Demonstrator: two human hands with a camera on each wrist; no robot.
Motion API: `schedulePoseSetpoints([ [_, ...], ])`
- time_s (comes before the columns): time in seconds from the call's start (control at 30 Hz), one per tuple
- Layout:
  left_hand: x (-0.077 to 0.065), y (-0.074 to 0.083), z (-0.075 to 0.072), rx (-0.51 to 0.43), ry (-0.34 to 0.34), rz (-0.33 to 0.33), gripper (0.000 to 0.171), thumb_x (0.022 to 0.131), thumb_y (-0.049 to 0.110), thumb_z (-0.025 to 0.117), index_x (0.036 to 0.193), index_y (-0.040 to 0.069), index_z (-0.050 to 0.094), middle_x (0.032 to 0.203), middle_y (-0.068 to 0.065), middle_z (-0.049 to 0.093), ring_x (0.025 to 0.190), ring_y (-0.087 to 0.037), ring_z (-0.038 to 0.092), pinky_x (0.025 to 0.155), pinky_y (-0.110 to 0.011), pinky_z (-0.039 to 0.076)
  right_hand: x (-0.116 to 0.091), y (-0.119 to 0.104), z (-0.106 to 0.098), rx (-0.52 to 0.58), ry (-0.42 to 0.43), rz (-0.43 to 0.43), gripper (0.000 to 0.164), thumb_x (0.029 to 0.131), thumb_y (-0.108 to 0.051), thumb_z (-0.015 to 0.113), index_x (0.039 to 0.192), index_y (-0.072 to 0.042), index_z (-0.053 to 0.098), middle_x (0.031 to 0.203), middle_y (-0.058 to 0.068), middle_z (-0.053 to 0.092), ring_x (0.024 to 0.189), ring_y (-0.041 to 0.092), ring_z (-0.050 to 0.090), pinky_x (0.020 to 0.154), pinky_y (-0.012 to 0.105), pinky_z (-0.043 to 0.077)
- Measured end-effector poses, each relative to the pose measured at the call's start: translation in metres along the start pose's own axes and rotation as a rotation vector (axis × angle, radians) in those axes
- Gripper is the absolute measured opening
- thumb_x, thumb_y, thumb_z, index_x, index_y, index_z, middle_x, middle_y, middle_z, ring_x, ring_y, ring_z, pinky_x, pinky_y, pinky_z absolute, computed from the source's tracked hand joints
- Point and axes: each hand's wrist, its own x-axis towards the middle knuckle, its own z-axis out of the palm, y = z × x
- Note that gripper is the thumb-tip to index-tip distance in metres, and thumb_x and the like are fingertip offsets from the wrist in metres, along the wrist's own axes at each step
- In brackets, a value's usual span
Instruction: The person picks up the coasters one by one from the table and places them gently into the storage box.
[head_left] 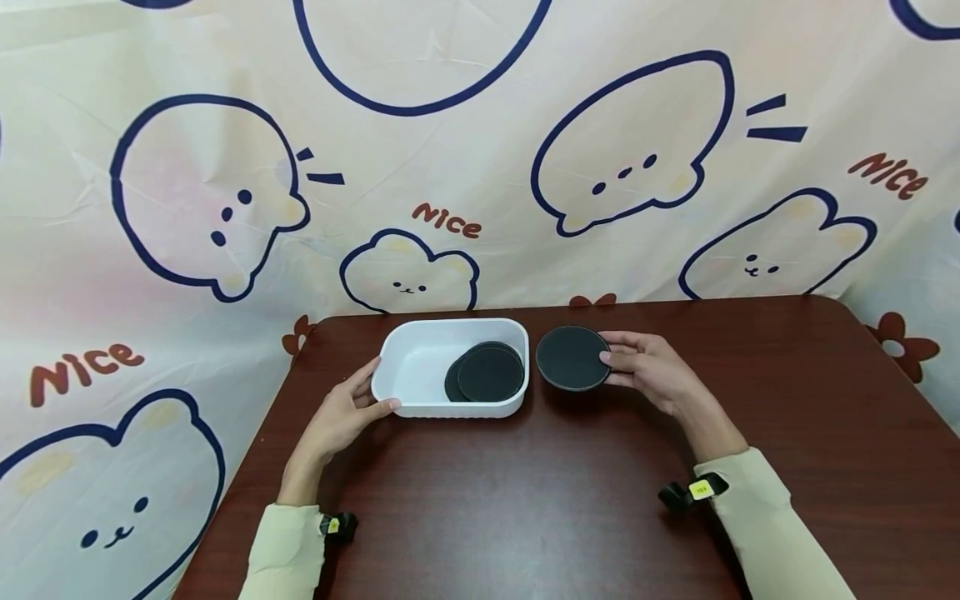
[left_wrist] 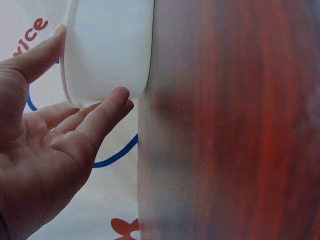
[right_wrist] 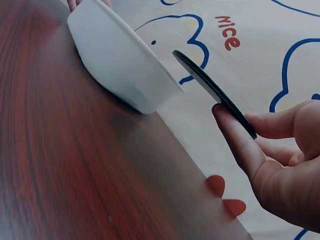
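Note:
A white plastic basin (head_left: pixel 416 408) stands near the far edge of the table. My left hand (head_left: pixel 341 418) holds its left end, thumb at the rim and fingers against the outer wall, as the left wrist view (left_wrist: pixel 55 135) shows. Inside the basin, toward the right, round black coasters (head_left: pixel 491 373) overlap. To the right of the basin, my right hand (head_left: pixel 656 372) pinches another round black coaster (head_left: pixel 572 360) by its right edge. The right wrist view shows this coaster (right_wrist: pixel 210 87) tilted and raised off the table, thumb on one face and fingers beneath the other.
The dark brown wooden table (head_left: pixel 555 508) stretches toward me and to the right. Behind it hangs a pale cloth (head_left: pixel 510 267) with blue-outlined cartoon figures. A small black camera (head_left: pixel 678 497) sits at the right wrist, and another camera (head_left: pixel 341 527) at the left.

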Motion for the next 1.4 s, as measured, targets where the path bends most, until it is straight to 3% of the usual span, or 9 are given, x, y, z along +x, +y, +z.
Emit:
schedulePoseSetpoints([
  [0.43,-0.001,0.000,-0.001,-0.006,0.000,-0.009,0.093,0.100,0.026,0.079,0.173,0.012,0.022,0.168,-0.027,0.042,0.145,-0.044,0.057,0.111,-0.052,0.051,0.022,-0.003,0.035,0.031,-0.045,-0.027,0.056,0.110,-0.006,0.058,0.162,0.005,0.040,0.150,0.025,0.059,0.103,0.007,0.077,0.091,0.026,0.064],
  [1.4,0.000,0.001,0.000,-0.020,0.006,-0.007,0.095,0.099,0.026,0.081,0.172,0.012,0.023,0.167,-0.028,0.043,0.142,-0.046,0.058,0.110,-0.052,0.052,0.063,-0.011,0.108,0.080,-0.082,-0.018,0.052,0.107,0.000,0.061,0.157,0.000,0.049,0.148,0.027,0.062,0.095,0.011,0.078,0.084,0.028,0.066],
])
